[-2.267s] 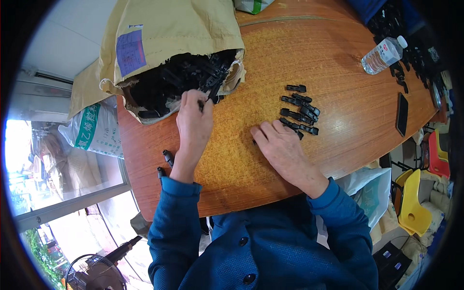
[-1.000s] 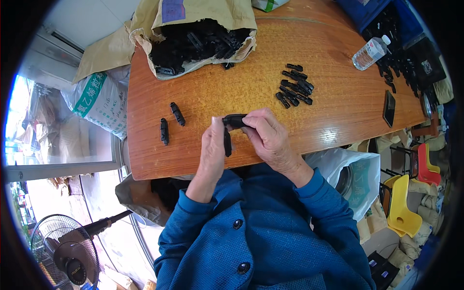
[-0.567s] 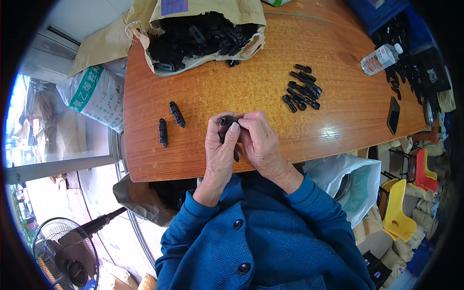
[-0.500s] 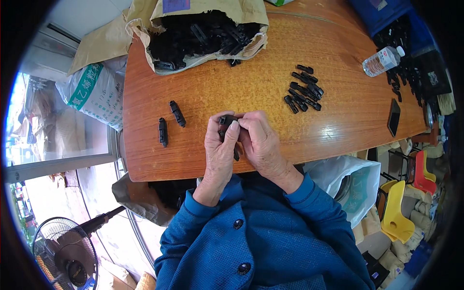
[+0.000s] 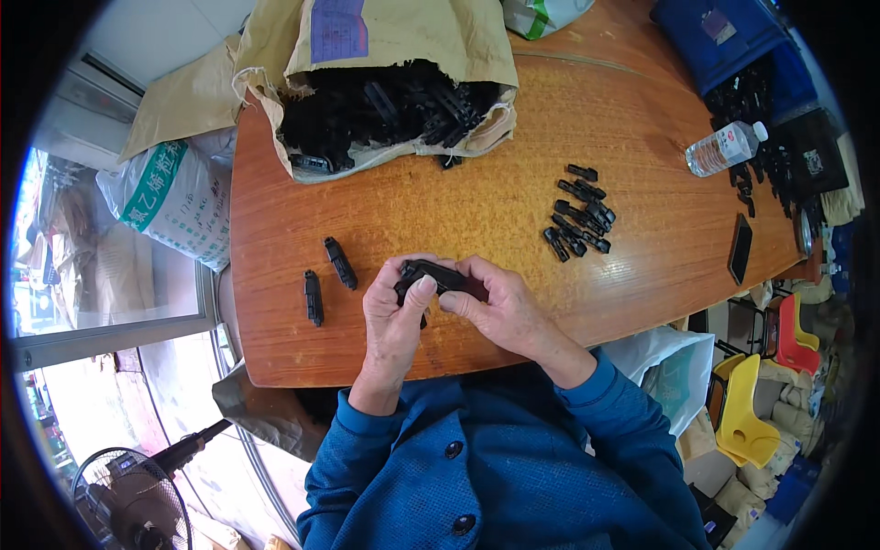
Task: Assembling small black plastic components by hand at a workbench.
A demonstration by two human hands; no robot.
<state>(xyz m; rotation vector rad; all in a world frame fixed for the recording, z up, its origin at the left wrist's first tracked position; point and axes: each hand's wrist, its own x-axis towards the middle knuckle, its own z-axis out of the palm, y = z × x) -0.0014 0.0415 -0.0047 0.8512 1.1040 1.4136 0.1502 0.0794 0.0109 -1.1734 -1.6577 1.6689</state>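
Left of the fingers [image 5: 418, 295], I had two black plastic parts [image 5: 340, 264] lying apart on the table [image 5: 293, 211]; then came the left hand [image 5: 392, 314], clamped on a dark piece [image 5: 438, 274], thumb on top; and there, the right hand [image 5: 506, 308] gripped its other end! Beyond those fingertips, rightward, lay a loose cluster [image 5: 584, 216], then a bottle [image 5: 720, 151].
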